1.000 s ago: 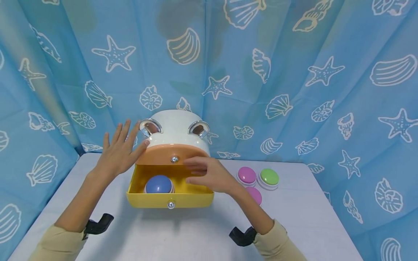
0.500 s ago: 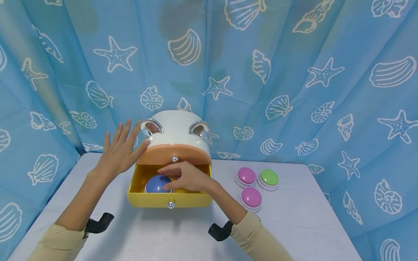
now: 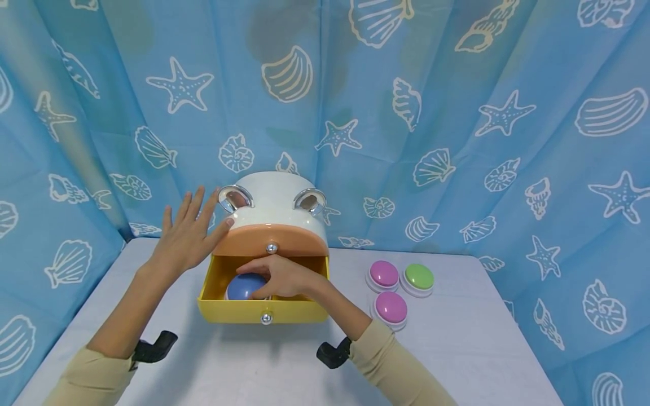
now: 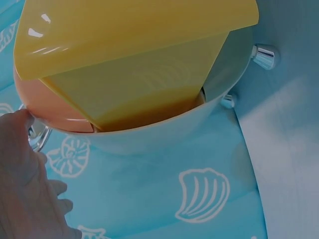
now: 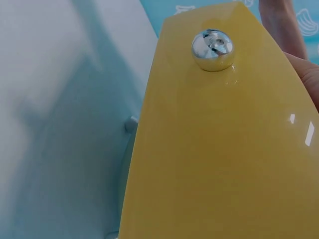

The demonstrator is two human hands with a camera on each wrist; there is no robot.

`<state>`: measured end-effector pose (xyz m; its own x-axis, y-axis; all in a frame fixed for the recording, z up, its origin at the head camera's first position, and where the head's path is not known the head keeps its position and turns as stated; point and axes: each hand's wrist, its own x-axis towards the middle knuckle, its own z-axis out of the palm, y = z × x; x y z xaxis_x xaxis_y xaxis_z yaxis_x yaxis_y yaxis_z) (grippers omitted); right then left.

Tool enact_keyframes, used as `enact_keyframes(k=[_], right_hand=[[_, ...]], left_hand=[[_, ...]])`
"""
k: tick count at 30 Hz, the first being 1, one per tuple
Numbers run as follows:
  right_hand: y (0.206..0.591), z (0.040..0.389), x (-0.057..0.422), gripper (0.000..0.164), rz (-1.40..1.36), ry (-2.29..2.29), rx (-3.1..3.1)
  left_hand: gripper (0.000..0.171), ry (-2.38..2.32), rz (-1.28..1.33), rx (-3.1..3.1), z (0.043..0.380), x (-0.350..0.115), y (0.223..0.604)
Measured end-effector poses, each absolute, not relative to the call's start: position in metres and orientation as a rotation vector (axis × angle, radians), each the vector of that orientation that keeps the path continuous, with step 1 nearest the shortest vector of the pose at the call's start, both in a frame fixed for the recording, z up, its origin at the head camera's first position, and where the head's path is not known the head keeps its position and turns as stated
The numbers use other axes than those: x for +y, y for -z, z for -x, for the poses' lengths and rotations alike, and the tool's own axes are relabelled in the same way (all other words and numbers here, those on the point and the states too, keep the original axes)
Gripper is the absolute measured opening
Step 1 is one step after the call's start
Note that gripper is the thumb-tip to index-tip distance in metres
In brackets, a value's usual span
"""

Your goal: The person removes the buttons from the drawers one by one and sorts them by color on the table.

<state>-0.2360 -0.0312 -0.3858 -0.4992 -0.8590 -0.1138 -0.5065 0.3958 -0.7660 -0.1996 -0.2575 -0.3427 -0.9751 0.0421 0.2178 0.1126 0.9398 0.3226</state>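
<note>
A frog-faced drawer box (image 3: pixel 274 194), white on top with chrome-ringed eyes, stands on the table, its orange upper drawer (image 3: pixel 249 241) closed. The yellow lower drawer (image 3: pixel 228 312) is pulled out. In it sits a blue domed push button (image 3: pixel 241 287) on a white base. My right hand (image 3: pixel 289 277) reaches in from the right and grips the button, fingers over its back and thumb at its front. Straight-fingered, my left hand (image 3: pixel 184 239) has its thumb against the box's left side near the eye. The drawer's front hides most of my right hand in the right wrist view.
To the right on the white table (image 3: pixel 457 338) are two pink push buttons (image 3: pixel 391 307) and a green one (image 3: pixel 418 276). A blue shell-patterned curtain (image 3: pixel 355 186) hangs behind and at both sides. A chrome knob (image 5: pixel 213 50) sticks out from the lower drawer's front.
My right hand has moved left into the lower drawer and closed its fingers and thumb about the blue push button. The left hand has stayed in place.
</note>
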Motion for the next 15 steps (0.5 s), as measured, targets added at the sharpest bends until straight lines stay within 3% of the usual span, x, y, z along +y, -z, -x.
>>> enact_keyframes(k=[15], right_hand=[[0.3881,0.2367,-0.0378,0.062,1.297,0.652,2.267]], left_hand=[[0.082,0.500,0.126,-2.877,0.2000,-0.2573,0.3430]])
